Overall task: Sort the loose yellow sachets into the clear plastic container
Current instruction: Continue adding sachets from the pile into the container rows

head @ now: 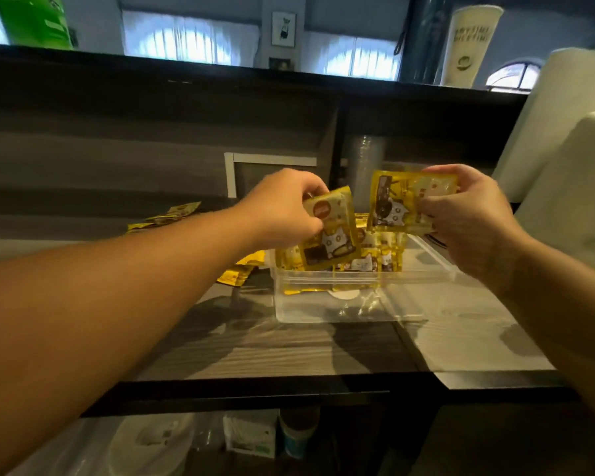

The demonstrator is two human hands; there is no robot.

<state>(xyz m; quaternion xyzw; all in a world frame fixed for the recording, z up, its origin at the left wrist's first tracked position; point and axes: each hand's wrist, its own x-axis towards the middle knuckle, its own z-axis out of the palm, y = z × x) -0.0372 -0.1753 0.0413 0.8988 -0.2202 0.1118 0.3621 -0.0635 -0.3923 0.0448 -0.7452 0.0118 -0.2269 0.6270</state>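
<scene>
Yellow sachets [364, 259] are already standing packed in the clear plastic container [337, 304] on the shelf, seen from the head camera; the left hand [282, 209] is pinching one sachet [330, 231] just over the row, the right hand [468, 214] is gripping another [397, 201] above. I'd be sliding each in upright beside the row; loose sachets [172, 214] are waiting at left.
</scene>
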